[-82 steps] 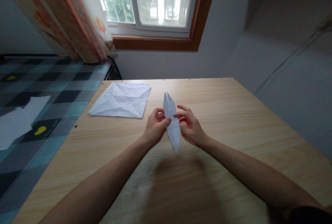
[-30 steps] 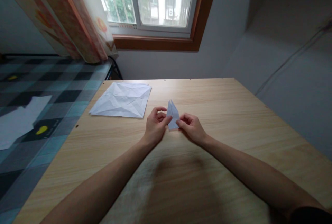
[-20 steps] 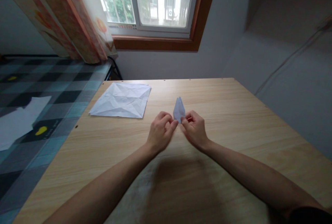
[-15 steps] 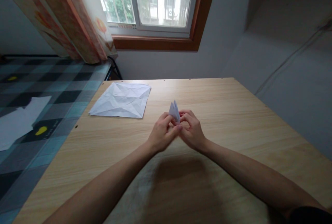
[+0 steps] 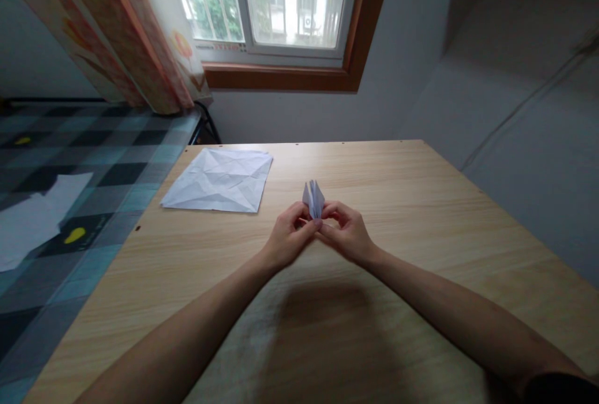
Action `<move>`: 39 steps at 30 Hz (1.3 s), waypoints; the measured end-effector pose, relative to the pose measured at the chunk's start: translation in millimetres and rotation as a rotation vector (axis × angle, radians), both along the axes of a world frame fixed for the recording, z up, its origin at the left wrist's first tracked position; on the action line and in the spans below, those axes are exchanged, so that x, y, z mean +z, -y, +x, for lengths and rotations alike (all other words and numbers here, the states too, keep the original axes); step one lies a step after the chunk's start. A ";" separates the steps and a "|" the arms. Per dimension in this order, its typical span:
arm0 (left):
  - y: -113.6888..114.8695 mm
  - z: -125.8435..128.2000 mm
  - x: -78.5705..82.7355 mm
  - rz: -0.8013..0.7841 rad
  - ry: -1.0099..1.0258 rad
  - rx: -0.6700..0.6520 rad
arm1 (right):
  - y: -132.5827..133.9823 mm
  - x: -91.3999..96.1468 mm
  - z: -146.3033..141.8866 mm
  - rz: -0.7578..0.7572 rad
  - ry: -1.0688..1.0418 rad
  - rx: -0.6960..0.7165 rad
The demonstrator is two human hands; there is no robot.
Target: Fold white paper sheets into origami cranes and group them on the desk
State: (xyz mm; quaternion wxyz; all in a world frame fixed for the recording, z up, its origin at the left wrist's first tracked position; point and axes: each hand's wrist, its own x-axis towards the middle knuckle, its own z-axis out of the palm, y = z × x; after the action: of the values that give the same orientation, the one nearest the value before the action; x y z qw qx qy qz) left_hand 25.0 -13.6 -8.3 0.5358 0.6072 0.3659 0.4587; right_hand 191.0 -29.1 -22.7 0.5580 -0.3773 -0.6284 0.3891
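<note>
The folded paper (image 5: 314,199) sits between the left hand (image 5: 291,235) and right hand (image 5: 347,230), above the middle of the table (image 5: 421,235), its tips toward the far edge. Both hands are close together, pinching its lower end. Compared with the earliest frame, the long point toward the near edge no longer shows, and the layers now fan apart.

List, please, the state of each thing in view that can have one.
Left hand: closed on the folded paper
Right hand: likewise
Folded paper: tips slightly spread
Creased paper: lying flat on the table
Leftmost paper: lying flat
Curtain: drawn aside
Window: open or shut, cannot tell
</note>
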 end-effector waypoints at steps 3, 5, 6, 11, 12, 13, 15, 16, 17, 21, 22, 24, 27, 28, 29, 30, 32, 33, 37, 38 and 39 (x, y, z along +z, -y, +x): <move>-0.7 -0.2 0.4 0.061 -0.026 -0.001 | -1.5 1.2 -0.6 -0.004 -0.013 -0.048; -1.1 -0.6 0.3 0.086 -0.043 0.021 | -1.8 1.9 -0.5 -0.008 -0.007 -0.077; -1.2 -0.7 0.0 0.093 -0.055 0.027 | -1.7 2.1 -0.4 -0.009 0.001 -0.089; -0.2 0.0 -4.6 0.103 -0.124 0.039 | 0.2 1.1 1.0 -0.006 0.063 -0.147; 0.1 0.3 -5.6 0.108 -0.124 0.049 | 0.4 0.7 1.1 -0.005 0.070 -0.154; 0.2 0.7 -6.4 0.113 -0.111 0.057 | 0.5 0.4 1.1 -0.005 0.072 -0.158; 0.3 1.6 -7.1 0.107 -0.049 0.073 | 0.4 0.1 0.6 -0.011 0.064 -0.170; 0.1 2.1 -6.8 0.090 -0.008 0.082 | 0.2 0.2 0.1 -0.016 0.053 -0.180; -0.1 2.5 -6.1 0.064 0.029 0.095 | -0.1 0.4 -0.4 -0.023 0.037 -0.191; -1.8 2.9 0.4 -0.033 0.116 0.063 | -0.1 0.7 -1.9 -0.041 -0.033 -0.209; -2.3 2.6 2.2 -0.040 0.124 0.026 | 0.6 0.7 -1.9 -0.038 -0.029 -0.203; -3.1 1.5 4.6 -0.055 0.116 -0.044 | 3.1 1.0 -1.6 -0.015 0.026 -0.176; -3.9 -0.3 4.5 -0.118 0.096 -0.073 | 7.7 1.6 -0.7 0.047 0.127 -0.116; -4.0 -0.6 3.8 -0.140 0.097 -0.077 | 8.8 1.4 -0.4 0.061 0.131 -0.097; -4.0 -0.9 3.2 -0.153 0.096 -0.085 | 9.4 0.9 -0.2 0.069 0.113 -0.088; -3.8 -0.9 2.7 -0.152 0.088 -0.100 | 9.6 0.0 0.0 0.069 0.077 -0.087; -2.6 -0.8 3.1 -0.124 0.048 -0.144 | 8.7 -1.9 0.3 0.063 -0.009 -0.098; -1.7 -0.7 4.1 -0.106 0.022 -0.166 | 8.1 -2.6 0.4 0.065 -0.043 -0.105; 2.3 -0.3 10.9 -0.013 -0.063 -0.198 | 6.8 -1.5 0.7 0.109 -0.065 -0.104; 3.0 -0.3 12.6 0.016 -0.079 -0.198 | 6.9 -0.5 0.8 0.118 -0.057 -0.103; 3.5 -0.2 13.9 0.043 -0.090 -0.193 | 7.1 0.6 0.9 0.119 -0.047 -0.103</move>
State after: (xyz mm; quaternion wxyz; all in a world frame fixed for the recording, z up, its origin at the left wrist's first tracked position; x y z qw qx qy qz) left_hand 24.8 -17.1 5.6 0.5475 0.6709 0.3195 0.3848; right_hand 191.8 -36.2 -22.1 0.6133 -0.3659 -0.6169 0.3307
